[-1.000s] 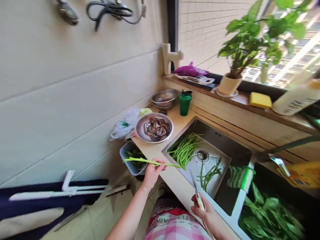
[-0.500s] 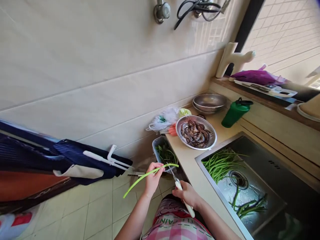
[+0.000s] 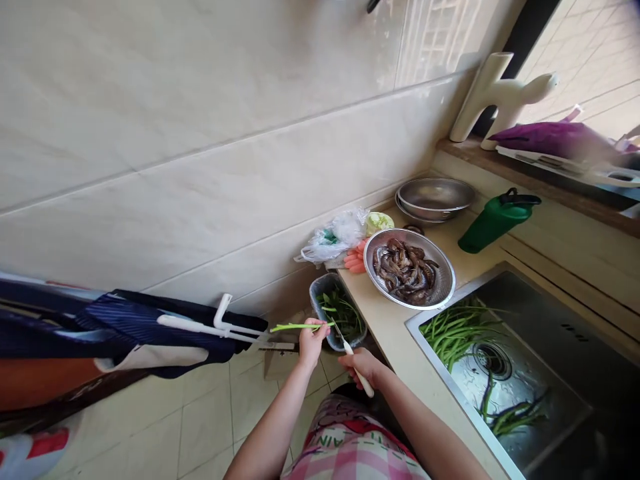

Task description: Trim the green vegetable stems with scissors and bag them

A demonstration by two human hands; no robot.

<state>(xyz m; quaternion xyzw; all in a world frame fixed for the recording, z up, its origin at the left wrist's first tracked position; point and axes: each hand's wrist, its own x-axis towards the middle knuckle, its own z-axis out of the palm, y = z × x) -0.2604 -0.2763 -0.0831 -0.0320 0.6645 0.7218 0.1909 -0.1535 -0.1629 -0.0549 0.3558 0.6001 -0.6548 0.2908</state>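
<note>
My left hand is closed, pinching a slim green vegetable stalk. The stalk points left from my fingers, and a short end sticks out on the right. A small knife with a white handle is gripped in my right hand. Its thin blade angles up beside the stalk's right end; whether they touch is unclear. Beneath and behind both hands stands a lined bin with dark green leaves and light green pieces in it.
On the counter are a colander of shrimp, metal bowls, a green bottle, orange gloves and plastic bags. The steel sink holds long green stalks. A clothes rack is at left.
The stalk in my left hand reaches less far past my fingers on the right and lies more level. Light green pieces now show in the bin. The view has shifted.
</note>
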